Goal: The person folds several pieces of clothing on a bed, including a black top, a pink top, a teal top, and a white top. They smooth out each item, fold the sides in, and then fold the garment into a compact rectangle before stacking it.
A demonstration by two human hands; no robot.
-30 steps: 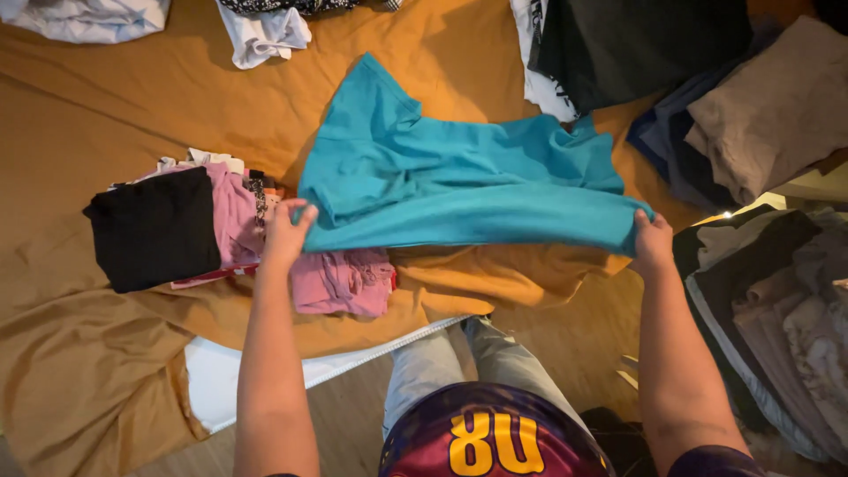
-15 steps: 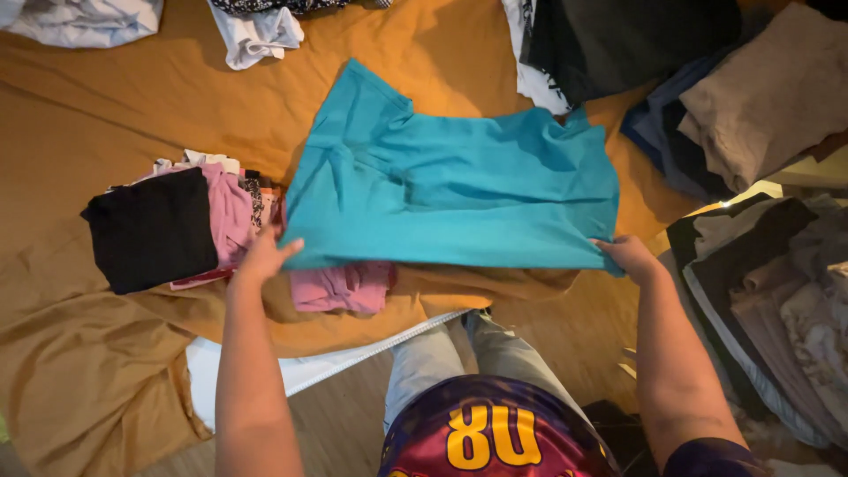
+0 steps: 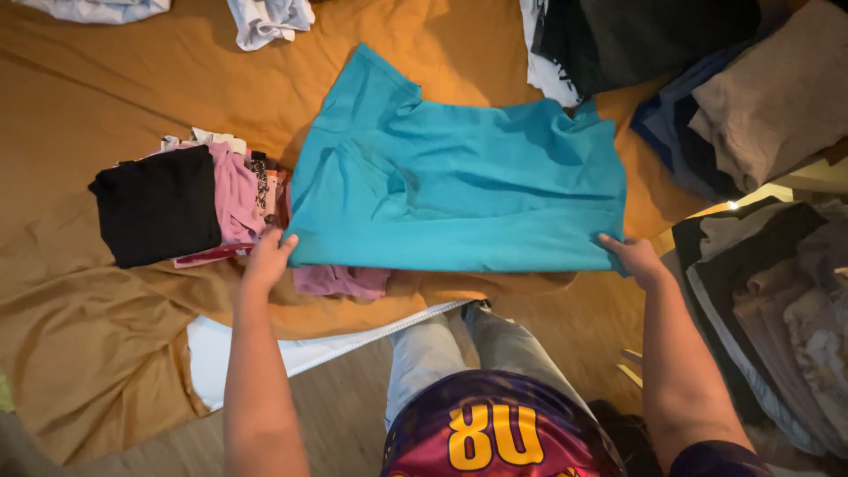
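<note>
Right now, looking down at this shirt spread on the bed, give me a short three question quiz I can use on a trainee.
1. True or false: both hands grip the near edge of the teal shirt.
2. Multiple choice: what lies topmost on the folded pile beside the left hand? A) a black garment B) a white towel C) a yellow sock
3. Fill in: the shirt lies on a ____ coloured sheet.

Key:
1. True; the left hand is at its left corner and the right hand at its right corner.
2. A, the black garment lying over pink clothes.
3. Mustard, or orange-brown.
</note>
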